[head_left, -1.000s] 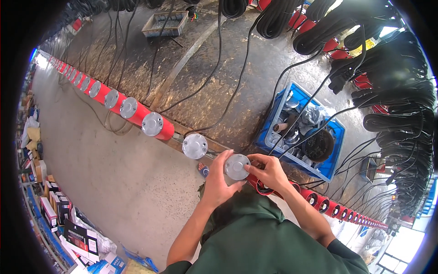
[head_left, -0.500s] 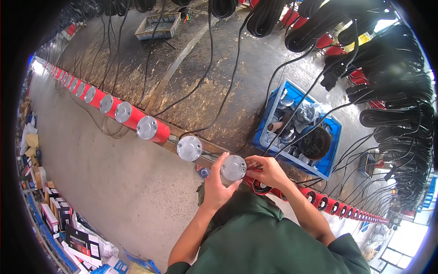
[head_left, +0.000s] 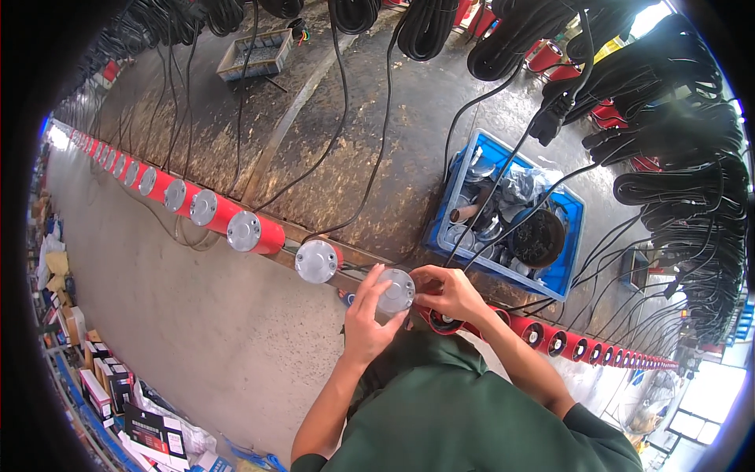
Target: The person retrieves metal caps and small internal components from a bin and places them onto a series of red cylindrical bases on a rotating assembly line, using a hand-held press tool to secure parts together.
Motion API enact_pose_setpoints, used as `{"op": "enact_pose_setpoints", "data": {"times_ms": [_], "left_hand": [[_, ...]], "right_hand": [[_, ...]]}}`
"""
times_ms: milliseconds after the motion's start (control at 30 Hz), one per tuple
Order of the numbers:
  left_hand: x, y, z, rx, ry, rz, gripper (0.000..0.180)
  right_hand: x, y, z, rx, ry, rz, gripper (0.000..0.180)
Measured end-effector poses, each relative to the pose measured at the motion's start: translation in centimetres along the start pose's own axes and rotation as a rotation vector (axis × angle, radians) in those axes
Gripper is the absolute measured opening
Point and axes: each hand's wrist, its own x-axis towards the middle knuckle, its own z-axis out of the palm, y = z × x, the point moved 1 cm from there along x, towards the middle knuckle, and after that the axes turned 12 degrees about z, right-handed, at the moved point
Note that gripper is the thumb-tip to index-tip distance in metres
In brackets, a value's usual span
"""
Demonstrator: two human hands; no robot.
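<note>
At the near edge of a long, worn table, a round silver cap [head_left: 395, 291] sits between both hands, level with the row of red cylinders [head_left: 253, 233] that runs off to the left. The left hand [head_left: 370, 315] cups the cap from below with fingers curled up around its rim; the right hand [head_left: 443, 289] pinches its far edge with thumb and fingertips — both closed on it. Compared with a second ago the grip and the cap's place have barely shifted, and only the fingers of the right hand have crept round the rim, which suggests the cap is being seated or turned rather than carried. Just left stands an already capped cylinder [head_left: 317, 261]; to the right, open red cylinders [head_left: 543, 334] wait uncapped. Behind, a blue crate [head_left: 568, 252] holds loose parts, with black cables [head_left: 370, 169] hanging down over it.
</note>
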Motion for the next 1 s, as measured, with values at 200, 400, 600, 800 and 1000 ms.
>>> {"op": "enact_pose_setpoints", "data": {"times_ms": [200, 400, 600, 800, 1000], "left_hand": [[0.1, 0.1, -0.1, -0.002, 0.002, -0.016, 0.054], [0.2, 0.1, -0.2, -0.009, -0.002, -0.011, 0.053], [0.2, 0.0, -0.2, 0.004, -0.011, 0.0, 0.052], [0.1, -0.3, -0.2, 0.064, -0.032, 0.061, 0.048], [0.4, 0.0, -0.4, 0.091, -0.079, 0.055, 0.048]], "right_hand": [[-0.2, -0.1, 0.2, -0.018, -0.029, 0.019, 0.037], [-0.2, 0.3, 0.3, 0.0, -0.027, 0.063, 0.037], [-0.4, 0.1, 0.3, -0.022, -0.014, 0.06, 0.037], [-0.3, 0.4, -0.2, 0.01, -0.08, 0.047, 0.036], [-0.1, 0.9, -0.3, 0.12, -0.096, -0.043, 0.036]]}}
